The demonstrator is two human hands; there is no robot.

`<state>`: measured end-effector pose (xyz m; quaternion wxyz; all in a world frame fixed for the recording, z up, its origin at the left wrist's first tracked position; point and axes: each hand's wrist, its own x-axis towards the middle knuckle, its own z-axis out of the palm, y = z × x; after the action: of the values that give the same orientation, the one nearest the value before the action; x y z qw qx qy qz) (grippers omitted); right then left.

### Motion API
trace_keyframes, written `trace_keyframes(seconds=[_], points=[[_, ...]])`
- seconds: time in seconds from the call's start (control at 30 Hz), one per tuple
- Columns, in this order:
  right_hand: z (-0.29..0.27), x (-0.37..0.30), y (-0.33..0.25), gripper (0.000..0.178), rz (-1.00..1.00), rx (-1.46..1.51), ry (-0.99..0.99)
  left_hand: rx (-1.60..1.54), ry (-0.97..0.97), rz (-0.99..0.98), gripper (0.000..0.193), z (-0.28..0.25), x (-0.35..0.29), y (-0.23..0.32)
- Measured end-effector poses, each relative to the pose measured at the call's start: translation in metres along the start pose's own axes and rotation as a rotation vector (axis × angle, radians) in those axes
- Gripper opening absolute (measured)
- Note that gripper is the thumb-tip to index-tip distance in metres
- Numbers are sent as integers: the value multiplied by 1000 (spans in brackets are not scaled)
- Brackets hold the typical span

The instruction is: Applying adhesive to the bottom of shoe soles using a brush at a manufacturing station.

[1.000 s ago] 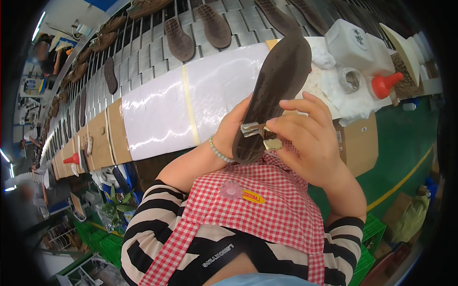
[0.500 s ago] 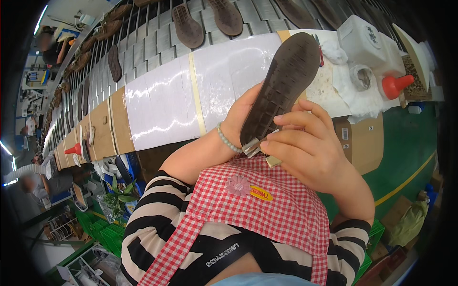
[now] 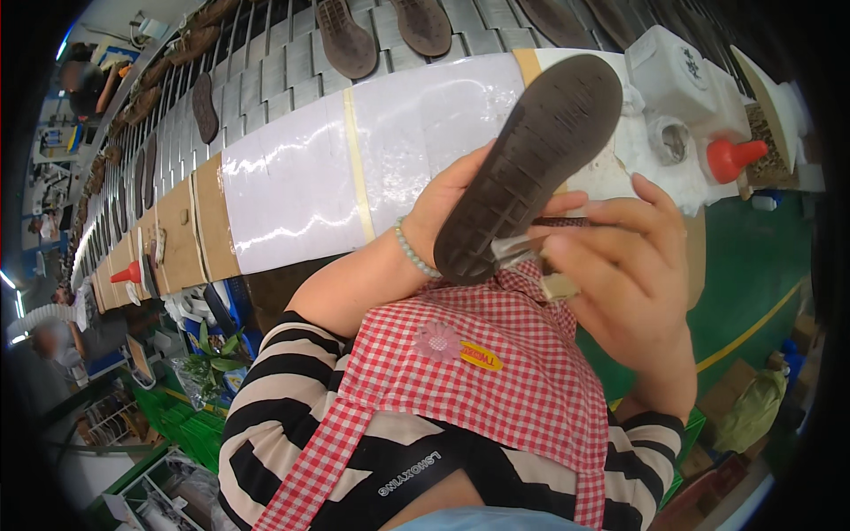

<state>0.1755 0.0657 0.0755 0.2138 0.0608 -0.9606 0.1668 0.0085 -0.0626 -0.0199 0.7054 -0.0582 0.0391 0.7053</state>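
A dark brown shoe sole (image 3: 536,155) is held up at a slant over the table edge, its gridded face toward me and its heel end low. My left hand (image 3: 452,199), with a beaded bracelet at the wrist, grips it from behind, so most of its fingers are hidden. Beside the heel, my right hand (image 3: 624,261) has its fingers bent around a small tool with a dark, thin handle (image 3: 564,221) and a pale flat end (image 3: 515,251). That pale end is close to the sole's edge; contact cannot be told. A small beige piece (image 3: 560,287) shows by the same fingers.
Several soles (image 3: 347,44) lie on a slatted metal conveyor (image 3: 292,84) beyond the glossy white table cover (image 3: 292,186). To the right stand a white plastic jug (image 3: 668,75), a red cone-shaped nozzle (image 3: 737,160) and a crumpled white cloth (image 3: 677,190). Another red nozzle (image 3: 127,273) lies at left.
My right hand has moved right, drawing the small tool from the heel tip to the sole's side. The sole has shifted slightly and leans more to the right. Soles on the conveyor sit a little farther off.
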Motion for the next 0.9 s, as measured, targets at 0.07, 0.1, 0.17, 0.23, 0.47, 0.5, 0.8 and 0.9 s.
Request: trace_keyframes(seconds=[0.07, 0.1, 0.17, 0.23, 0.47, 0.5, 0.8, 0.9], points=[[6, -5, -2, 43, 97, 54, 51, 35, 18, 88, 53, 1, 1, 0], [10, -8, -2, 40, 198, 111, 108, 30, 13, 90, 53, 2, 2, 0], [22, -15, -2, 47, 227, 203, 147, 48, 32, 150, 53, 5, 2, 3], [30, -22, -4, 47, 353, 354, 139, 0, -16, 121, 54, 2, 2, 5], [43, -22, -7, 48, 349, 354, 139, -14, -1, 162, 56, 5, 2, 4], [42, -22, -6, 48, 348, 355, 139, -14, -6, 159, 56, 4, 2, 4], [38, -21, 2, 44, 303, 242, 166, -4, -3, 123, 53, 7, -1, -2], [36, -18, 7, 44, 297, 140, 264, 49, -88, 92, 53, -1, -2, 0]])
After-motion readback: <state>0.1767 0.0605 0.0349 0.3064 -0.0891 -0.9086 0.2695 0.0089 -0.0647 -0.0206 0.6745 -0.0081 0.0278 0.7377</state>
